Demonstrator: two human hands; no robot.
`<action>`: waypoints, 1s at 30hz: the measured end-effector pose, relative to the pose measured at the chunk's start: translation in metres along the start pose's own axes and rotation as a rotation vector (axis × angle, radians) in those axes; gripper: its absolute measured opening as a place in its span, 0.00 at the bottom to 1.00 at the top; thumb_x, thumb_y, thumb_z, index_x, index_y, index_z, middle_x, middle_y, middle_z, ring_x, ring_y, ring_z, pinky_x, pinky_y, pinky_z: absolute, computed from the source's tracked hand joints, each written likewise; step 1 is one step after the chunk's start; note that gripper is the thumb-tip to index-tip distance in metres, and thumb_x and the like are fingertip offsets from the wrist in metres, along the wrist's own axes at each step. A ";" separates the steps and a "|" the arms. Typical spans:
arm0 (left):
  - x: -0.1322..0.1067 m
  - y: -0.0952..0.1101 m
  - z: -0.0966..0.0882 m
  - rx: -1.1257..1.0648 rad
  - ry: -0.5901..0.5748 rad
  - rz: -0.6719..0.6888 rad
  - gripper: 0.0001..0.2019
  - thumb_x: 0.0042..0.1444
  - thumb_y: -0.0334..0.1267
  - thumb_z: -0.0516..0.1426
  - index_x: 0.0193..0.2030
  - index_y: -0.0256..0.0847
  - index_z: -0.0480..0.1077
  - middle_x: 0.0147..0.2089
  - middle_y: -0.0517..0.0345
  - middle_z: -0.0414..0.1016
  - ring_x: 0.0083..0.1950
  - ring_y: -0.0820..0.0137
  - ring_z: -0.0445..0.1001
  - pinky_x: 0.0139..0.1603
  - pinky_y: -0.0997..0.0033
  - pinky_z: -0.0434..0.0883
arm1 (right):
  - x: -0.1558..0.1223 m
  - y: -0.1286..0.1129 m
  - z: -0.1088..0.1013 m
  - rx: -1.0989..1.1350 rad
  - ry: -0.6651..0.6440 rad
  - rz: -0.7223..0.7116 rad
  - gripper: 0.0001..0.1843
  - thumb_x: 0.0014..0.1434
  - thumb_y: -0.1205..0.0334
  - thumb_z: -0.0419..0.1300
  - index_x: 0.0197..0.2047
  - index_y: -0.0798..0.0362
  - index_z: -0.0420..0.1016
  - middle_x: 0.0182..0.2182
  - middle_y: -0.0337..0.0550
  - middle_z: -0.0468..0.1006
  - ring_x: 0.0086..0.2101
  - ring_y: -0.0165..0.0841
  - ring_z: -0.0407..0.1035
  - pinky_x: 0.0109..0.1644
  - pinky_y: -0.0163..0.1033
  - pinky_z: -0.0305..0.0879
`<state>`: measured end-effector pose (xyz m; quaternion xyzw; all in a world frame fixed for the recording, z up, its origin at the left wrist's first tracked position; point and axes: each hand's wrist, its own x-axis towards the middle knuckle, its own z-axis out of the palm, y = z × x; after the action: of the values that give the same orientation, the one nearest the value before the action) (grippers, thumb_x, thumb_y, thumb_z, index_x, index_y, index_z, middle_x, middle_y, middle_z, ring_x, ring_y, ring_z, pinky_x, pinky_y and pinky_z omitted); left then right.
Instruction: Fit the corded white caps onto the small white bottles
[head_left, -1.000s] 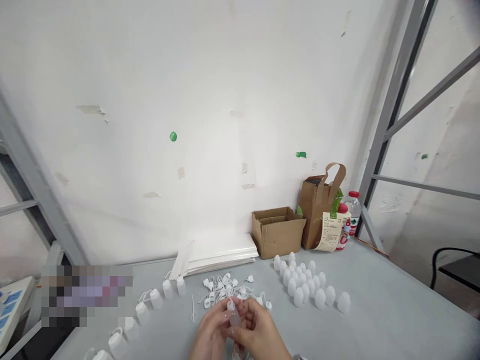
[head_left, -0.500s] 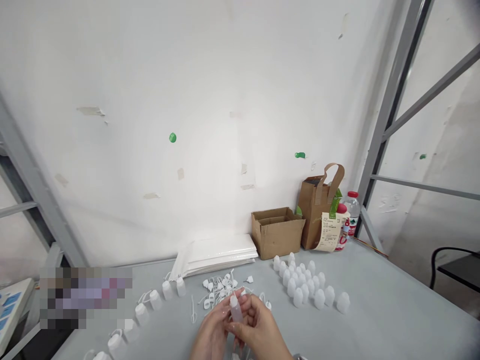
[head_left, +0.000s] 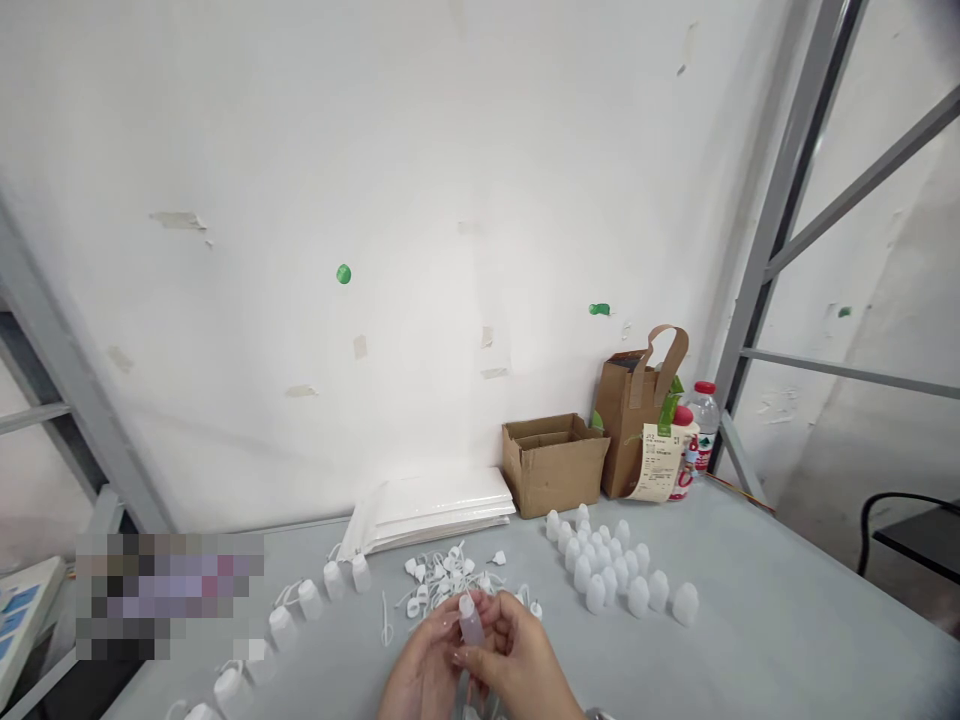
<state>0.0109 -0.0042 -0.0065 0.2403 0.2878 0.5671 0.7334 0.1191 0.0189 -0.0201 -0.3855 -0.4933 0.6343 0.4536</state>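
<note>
Both of my hands meet at the bottom centre of the view, over the grey table point(head_left: 750, 620). My left hand point(head_left: 424, 670) and my right hand point(head_left: 517, 660) are both closed around one small translucent plastic bottle point(head_left: 471, 624), held upright between the fingertips. Just beyond the hands lies a heap of small white caps with loops point(head_left: 446, 575). To the right stands a cluster of several uncapped small bottles point(head_left: 619, 575). A curved row of capped bottles point(head_left: 300, 605) runs off to the left.
A stack of white bags point(head_left: 431, 515) lies against the wall. An open cardboard box point(head_left: 555, 460), a brown paper bag point(head_left: 637, 410) and a drink bottle point(head_left: 701, 425) stand at the back right. Grey metal frame bars point(head_left: 780, 200) rise on the right.
The small bottle has risen slightly between my fingertips, and the fingers have shifted around it. Nothing else on the table has moved.
</note>
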 end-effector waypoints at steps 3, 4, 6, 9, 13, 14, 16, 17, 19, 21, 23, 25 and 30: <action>-0.001 0.001 0.002 0.018 0.005 0.015 0.09 0.49 0.33 0.54 0.34 0.38 0.75 0.31 0.54 0.78 0.33 0.66 0.73 0.27 0.71 0.63 | -0.001 0.000 0.001 -0.016 0.011 -0.005 0.16 0.36 0.66 0.63 0.24 0.51 0.56 0.16 0.29 0.68 0.15 0.24 0.60 0.19 0.31 0.57; -0.002 0.002 0.003 0.025 0.005 0.022 0.09 0.49 0.33 0.54 0.34 0.38 0.75 0.31 0.54 0.78 0.34 0.65 0.73 0.27 0.72 0.63 | -0.001 0.000 0.001 -0.020 0.016 -0.007 0.16 0.36 0.66 0.63 0.24 0.50 0.56 0.16 0.28 0.67 0.15 0.24 0.60 0.18 0.31 0.57; -0.003 0.003 0.004 0.036 0.002 0.030 0.09 0.48 0.33 0.55 0.34 0.37 0.75 0.30 0.54 0.77 0.35 0.65 0.73 0.28 0.72 0.63 | -0.002 0.000 0.001 -0.030 0.022 -0.008 0.16 0.36 0.66 0.63 0.23 0.50 0.56 0.16 0.28 0.67 0.15 0.24 0.60 0.18 0.31 0.58; -0.003 0.004 0.005 0.030 0.010 0.033 0.08 0.49 0.33 0.55 0.34 0.37 0.74 0.29 0.54 0.76 0.35 0.64 0.73 0.29 0.71 0.64 | -0.002 0.000 0.001 -0.027 0.014 0.000 0.16 0.36 0.65 0.63 0.23 0.50 0.56 0.16 0.28 0.67 0.15 0.24 0.60 0.19 0.31 0.58; -0.002 0.002 0.004 0.019 0.009 0.012 0.08 0.49 0.34 0.54 0.34 0.37 0.74 0.29 0.54 0.75 0.34 0.65 0.72 0.28 0.71 0.64 | -0.003 -0.003 0.002 -0.017 0.015 0.002 0.18 0.35 0.62 0.65 0.22 0.51 0.56 0.15 0.27 0.66 0.15 0.23 0.59 0.18 0.31 0.57; -0.002 0.001 0.004 0.022 0.001 0.012 0.08 0.49 0.34 0.54 0.34 0.37 0.74 0.29 0.55 0.75 0.32 0.66 0.72 0.27 0.72 0.63 | -0.003 -0.004 0.003 -0.020 0.018 0.000 0.18 0.35 0.62 0.66 0.22 0.51 0.56 0.15 0.27 0.65 0.15 0.23 0.59 0.19 0.30 0.56; -0.002 0.000 0.004 0.032 -0.018 0.022 0.07 0.48 0.34 0.55 0.33 0.38 0.73 0.28 0.56 0.74 0.29 0.68 0.70 0.26 0.72 0.63 | -0.004 -0.005 0.003 -0.028 0.022 -0.006 0.18 0.35 0.62 0.66 0.21 0.51 0.56 0.14 0.26 0.64 0.15 0.23 0.58 0.19 0.30 0.56; -0.002 0.000 0.005 0.037 -0.027 0.027 0.07 0.48 0.34 0.56 0.33 0.38 0.73 0.27 0.57 0.73 0.28 0.69 0.70 0.25 0.72 0.62 | -0.004 -0.005 0.004 -0.029 0.021 -0.009 0.19 0.35 0.62 0.66 0.21 0.51 0.56 0.14 0.26 0.64 0.15 0.22 0.57 0.19 0.30 0.55; -0.002 -0.001 0.006 0.044 -0.036 0.030 0.07 0.47 0.35 0.57 0.33 0.38 0.73 0.26 0.58 0.72 0.26 0.71 0.68 0.25 0.73 0.61 | -0.003 -0.003 0.004 -0.022 0.030 -0.022 0.19 0.35 0.62 0.67 0.21 0.51 0.56 0.14 0.26 0.63 0.15 0.22 0.56 0.18 0.29 0.54; -0.002 -0.001 0.006 0.059 -0.030 0.028 0.07 0.46 0.36 0.57 0.32 0.38 0.74 0.26 0.58 0.72 0.25 0.72 0.67 0.23 0.74 0.61 | -0.002 0.000 0.004 -0.013 0.044 -0.030 0.21 0.35 0.61 0.67 0.20 0.50 0.55 0.13 0.25 0.62 0.14 0.22 0.56 0.17 0.29 0.53; -0.002 -0.001 0.006 0.094 -0.013 0.037 0.07 0.45 0.36 0.58 0.31 0.38 0.73 0.25 0.58 0.71 0.25 0.71 0.67 0.22 0.74 0.61 | -0.002 0.004 0.004 -0.031 0.043 -0.035 0.21 0.36 0.60 0.67 0.21 0.50 0.54 0.13 0.25 0.61 0.13 0.22 0.56 0.16 0.29 0.53; -0.001 -0.001 0.006 0.133 0.008 0.051 0.06 0.45 0.36 0.58 0.30 0.38 0.73 0.24 0.58 0.71 0.26 0.70 0.68 0.22 0.74 0.61 | -0.003 0.005 0.004 -0.070 0.026 -0.036 0.19 0.39 0.61 0.66 0.22 0.50 0.55 0.13 0.25 0.62 0.14 0.23 0.57 0.17 0.29 0.55; -0.001 0.002 0.008 0.171 0.057 0.044 0.06 0.45 0.36 0.58 0.29 0.37 0.73 0.24 0.57 0.73 0.25 0.71 0.69 0.23 0.73 0.63 | -0.004 -0.001 0.004 -0.091 0.045 -0.018 0.18 0.37 0.61 0.67 0.23 0.51 0.59 0.14 0.26 0.63 0.14 0.22 0.57 0.18 0.29 0.56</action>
<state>0.0148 -0.0051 0.0007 0.2923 0.3506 0.5629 0.6891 0.1164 0.0135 -0.0178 -0.4155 -0.5148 0.5981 0.4523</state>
